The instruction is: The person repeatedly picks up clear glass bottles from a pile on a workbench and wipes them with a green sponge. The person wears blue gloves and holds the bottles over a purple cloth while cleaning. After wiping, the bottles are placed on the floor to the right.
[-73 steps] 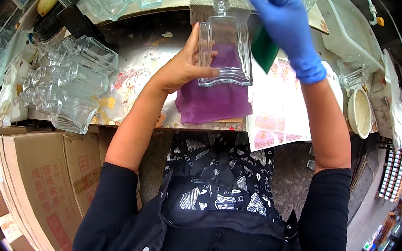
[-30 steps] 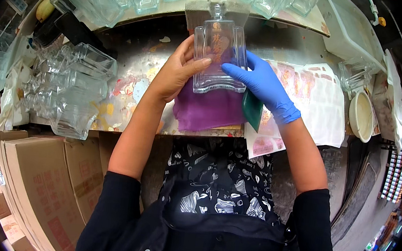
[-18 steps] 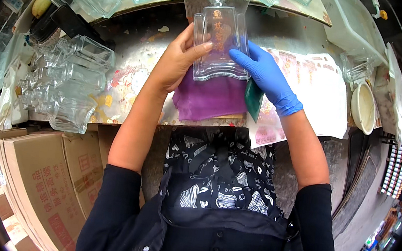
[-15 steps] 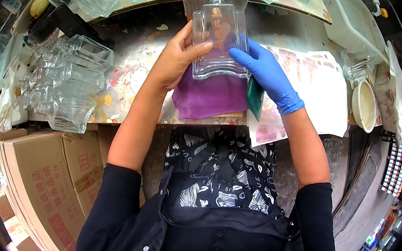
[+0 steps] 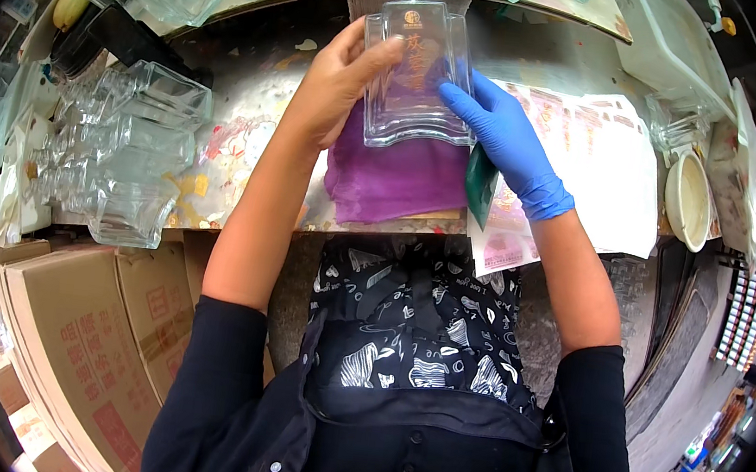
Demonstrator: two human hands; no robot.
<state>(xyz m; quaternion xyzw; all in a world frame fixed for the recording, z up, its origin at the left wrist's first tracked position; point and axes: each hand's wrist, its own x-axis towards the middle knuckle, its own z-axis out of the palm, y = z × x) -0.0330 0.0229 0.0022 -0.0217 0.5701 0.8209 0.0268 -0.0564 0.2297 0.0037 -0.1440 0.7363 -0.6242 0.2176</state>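
A flat, clear glass bottle (image 5: 418, 73) with a small gold emblem near its shoulder and gold characters down its face is held over a purple cloth (image 5: 394, 177) on the table (image 5: 251, 119). Its long axis runs away from the body, the stoppered neck pointing at the far edge. The left hand (image 5: 339, 82) is clenched around the bottle's left side in a firm grip. The right hand (image 5: 501, 138), in a blue glove, is pressed flat-fingered against the right face; its grip is not closed around the glass. A green card (image 5: 480, 184) is seen just below that hand, over printed paper sheets (image 5: 592, 158). Empty glass bottles (image 5: 128, 142) are crowded at the left, leaving open room only centrally. Brown cartons (image 5: 78, 332) with red print are stacked below the left table edge. A cream bowl (image 5: 692, 199) stands at the right.
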